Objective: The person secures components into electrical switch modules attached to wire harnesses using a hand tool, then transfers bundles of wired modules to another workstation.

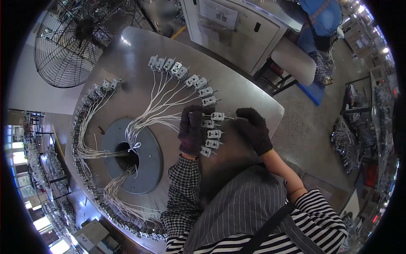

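My left hand [190, 131], in a dark knitted glove, is closed at the near end of a small silver motor [218, 116] whose shaft points right. The glove covers the motor's wire end. My right hand [253, 130], gloved too, is at the shaft's tip with thumb and forefinger drawn together; what they pinch is too small to make out. Several similar motors [214, 134] sit just below on the metal table. Further motors [177, 68] form an arc beyond my left hand, with white wires [154, 108] running to a tied bundle.
A grey round hub [152, 167] with a central hole stands in the metal table [241, 95]; wire bundles pass into it. Motors line the left edge [78, 127]. A black wire fan [63, 55] is at upper left. A stool [294, 61] and another person [323, 17] are at upper right.
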A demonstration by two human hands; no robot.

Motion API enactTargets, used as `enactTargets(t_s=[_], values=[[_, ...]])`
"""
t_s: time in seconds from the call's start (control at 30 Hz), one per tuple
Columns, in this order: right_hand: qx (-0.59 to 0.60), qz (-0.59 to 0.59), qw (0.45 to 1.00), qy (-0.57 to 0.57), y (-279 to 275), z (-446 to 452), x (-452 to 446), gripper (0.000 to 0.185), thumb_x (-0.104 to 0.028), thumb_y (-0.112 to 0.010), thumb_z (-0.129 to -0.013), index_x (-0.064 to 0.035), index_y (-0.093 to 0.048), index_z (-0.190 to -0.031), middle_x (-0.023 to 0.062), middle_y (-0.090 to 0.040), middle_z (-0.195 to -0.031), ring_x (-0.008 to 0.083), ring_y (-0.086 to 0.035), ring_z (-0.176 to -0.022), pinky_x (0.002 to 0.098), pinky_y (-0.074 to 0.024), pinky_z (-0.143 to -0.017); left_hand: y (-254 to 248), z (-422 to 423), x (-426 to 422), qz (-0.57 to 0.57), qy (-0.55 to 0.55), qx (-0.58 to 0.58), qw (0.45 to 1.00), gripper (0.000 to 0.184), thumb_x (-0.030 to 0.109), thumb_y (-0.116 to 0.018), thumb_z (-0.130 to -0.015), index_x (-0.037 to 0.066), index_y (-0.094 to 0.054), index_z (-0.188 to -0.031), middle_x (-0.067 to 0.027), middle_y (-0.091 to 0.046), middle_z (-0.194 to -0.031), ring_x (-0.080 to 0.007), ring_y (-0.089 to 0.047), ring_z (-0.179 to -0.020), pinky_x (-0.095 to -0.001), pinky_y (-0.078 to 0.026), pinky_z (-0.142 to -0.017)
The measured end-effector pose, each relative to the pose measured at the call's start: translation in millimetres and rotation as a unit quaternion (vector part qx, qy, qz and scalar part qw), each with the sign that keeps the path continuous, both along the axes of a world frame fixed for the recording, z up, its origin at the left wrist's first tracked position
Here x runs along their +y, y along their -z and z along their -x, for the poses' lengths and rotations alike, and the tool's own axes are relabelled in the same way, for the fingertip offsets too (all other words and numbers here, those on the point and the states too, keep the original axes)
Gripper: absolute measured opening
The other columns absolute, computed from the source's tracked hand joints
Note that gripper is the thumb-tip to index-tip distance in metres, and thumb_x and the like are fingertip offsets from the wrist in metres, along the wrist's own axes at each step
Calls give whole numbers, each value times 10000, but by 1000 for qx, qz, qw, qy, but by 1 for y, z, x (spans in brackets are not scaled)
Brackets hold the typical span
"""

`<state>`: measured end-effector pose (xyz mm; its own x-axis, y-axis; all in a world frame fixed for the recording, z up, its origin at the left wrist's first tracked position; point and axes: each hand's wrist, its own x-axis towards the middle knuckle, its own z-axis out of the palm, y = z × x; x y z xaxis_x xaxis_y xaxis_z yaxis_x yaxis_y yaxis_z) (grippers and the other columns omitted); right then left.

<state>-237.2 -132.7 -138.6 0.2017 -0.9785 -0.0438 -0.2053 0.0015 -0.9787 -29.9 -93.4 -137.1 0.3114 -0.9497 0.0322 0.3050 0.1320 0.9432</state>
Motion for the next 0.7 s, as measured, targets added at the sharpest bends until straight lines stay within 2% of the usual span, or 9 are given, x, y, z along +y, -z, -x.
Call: enactTargets(t_s=[0.1,0.17,0.2,0.27,0.3,0.37,0.5,0.57,0.7], values=[[-5,-65,998,-17,-4,4,1,284,-226,-684,-885,-32,-690,-1092,82,-701,-969,159,-652,-883,332,-532,-776,2,0,2,-6,1,-9,1000,300,324,-466,-1069,48,-544,-1160,-147,-694,-1069,-224,-675,-971,-370,-558,-864],[103,182,975,-75,8,8,-3,271,-229,-682,-890,-38,-700,-1080,94,-712,-996,181,-663,-929,340,-533,-804,2,-1,0,-4,1,-14,1000,306,330,-468,-1068,47,-542,-1161,-146,-694,-1070,-224,-676,-975,-369,-558,-863],[102,183,975,-76,12,9,-3,271,-229,-682,-890,-38,-700,-1080,94,-712,-996,181,-663,-929,340,-533,-804,1,-1,1,-3,0,-1,1000,292,310,-478,-1066,49,-538,-1180,-141,-695,-1070,-207,-672,-959,-355,-555,-850],[54,-9,998,-26,-3,4,-2,244,-207,-679,-894,-46,-703,-1076,96,-716,-966,186,-670,-896,328,-533,-799,1,-1,0,0,-2,12,1000,280,291,-488,-1064,50,-535,-1200,-136,-697,-1070,-191,-668,-943,-342,-553,-836],[55,-9,998,-27,-9,3,-1,244,-207,-679,-894,-46,-703,-1076,96,-716,-966,186,-670,-896,328,-533,-799,1,-1,0,-6,-7,23,1000,298,318,-472,-1067,49,-533,-1180,-142,-696,-1062,-209,-674,-958,-353,-555,-846],[30,-84,996,-9,-16,0,-1,232,-197,-680,-897,-38,-703,-1063,94,-716,-940,165,-666,-866,318,-534,-788,1,-1,0,-12,-13,33,999,319,344,-457,-1070,47,-531,-1161,-149,-695,-1055,-227,-680,-973,-364,-557,-856],[-35,-9,999,4,-3,-3,4,239,-205,-685,-899,-34,-700,-1065,75,-707,-929,132,-643,-806,303,-532,-742,3,-3,0,2,-25,38,999,285,294,-456,-1074,44,-526,-1193,-142,-697,-1027,-213,-683,-943,-347,-554,-836],[-45,-101,994,-8,-17,-3,5,244,-202,-688,-900,-33,-695,-1076,55,-695,-912,98,-611,-749,282,-520,-694,5,-3,-1,3,-26,37,999,286,293,-457,-1073,40,-526,-1187,-144,-698,-1017,-218,-685,-944,-350,-557,-831],[-38,-118,992,-7,-21,-5,2,247,-199,-687,-900,-39,-691,-1088,44,-688,-905,83,-592,-718,267,-508,-667,0,-1,-2,-1,-35,39,999,322,331,-448,-1071,37,-530,-1174,-161,-704,-1015,-237,-692,-934,-358,-563,-821]])
